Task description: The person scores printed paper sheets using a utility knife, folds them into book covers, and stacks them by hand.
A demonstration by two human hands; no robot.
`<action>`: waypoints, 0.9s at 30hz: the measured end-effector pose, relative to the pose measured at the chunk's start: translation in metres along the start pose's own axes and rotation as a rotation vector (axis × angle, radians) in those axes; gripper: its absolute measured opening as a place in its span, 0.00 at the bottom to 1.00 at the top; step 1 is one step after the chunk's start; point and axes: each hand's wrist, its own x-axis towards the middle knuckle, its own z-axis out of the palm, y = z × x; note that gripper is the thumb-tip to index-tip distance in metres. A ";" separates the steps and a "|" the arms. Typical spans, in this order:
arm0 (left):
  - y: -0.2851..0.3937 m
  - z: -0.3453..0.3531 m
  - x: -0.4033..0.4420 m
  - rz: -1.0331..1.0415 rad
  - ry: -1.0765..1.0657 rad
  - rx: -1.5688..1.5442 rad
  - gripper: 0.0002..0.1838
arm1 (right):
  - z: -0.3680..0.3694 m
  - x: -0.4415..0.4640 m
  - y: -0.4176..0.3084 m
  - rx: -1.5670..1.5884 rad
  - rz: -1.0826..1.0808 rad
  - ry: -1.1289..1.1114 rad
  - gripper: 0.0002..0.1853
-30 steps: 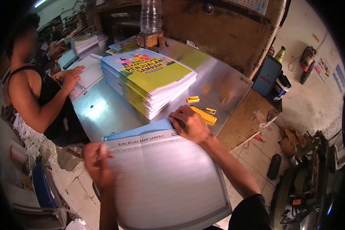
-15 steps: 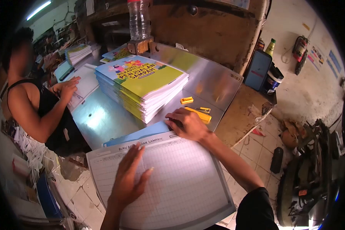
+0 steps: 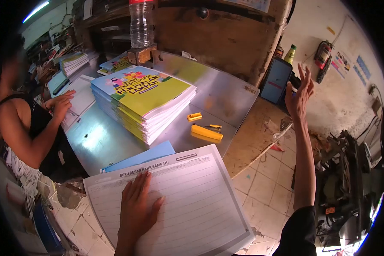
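My left hand (image 3: 138,207) lies flat on a large printed sheet (image 3: 200,200) headed "BUKU BESAR BANK SAMPAH", fingers stretched toward its top edge. My right hand (image 3: 300,94) is raised in the air at the right, fingers apart and holding nothing, close in view to an upright phone (image 3: 277,80). A light-blue sheet or cover (image 3: 151,154) sticks out beyond the printed sheet's top edge. Behind it stands a tall stack of booklets (image 3: 145,102) with yellow-green and blue covers. A yellow stapler (image 3: 206,132) and a small yellow object (image 3: 194,116) lie to the right of the stack.
The metal worktop (image 3: 96,134) has a raised back panel. At the left, another person (image 3: 23,128) rests both hands on papers. A plastic bottle (image 3: 141,25) with a red cap stands behind the stack. A fire extinguisher (image 3: 323,55) hangs on the right wall.
My right hand has left the sheet's top edge and risen to the right, toward the phone. My left hand stays on the sheet. The printed page showing now has wide lines instead of a dense grid.
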 end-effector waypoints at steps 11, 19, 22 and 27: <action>0.002 -0.002 0.000 -0.019 0.022 -0.019 0.36 | 0.018 -0.014 0.001 -0.093 0.068 -0.124 0.46; 0.001 -0.001 -0.002 -0.062 0.077 -0.124 0.37 | 0.014 -0.012 -0.004 -0.097 0.055 -0.158 0.46; 0.002 0.000 -0.002 -0.056 0.087 -0.120 0.37 | 0.016 -0.013 -0.003 -0.097 0.066 -0.162 0.46; 0.002 -0.001 -0.002 -0.053 0.095 -0.116 0.36 | 0.016 -0.014 -0.003 -0.101 0.056 -0.159 0.47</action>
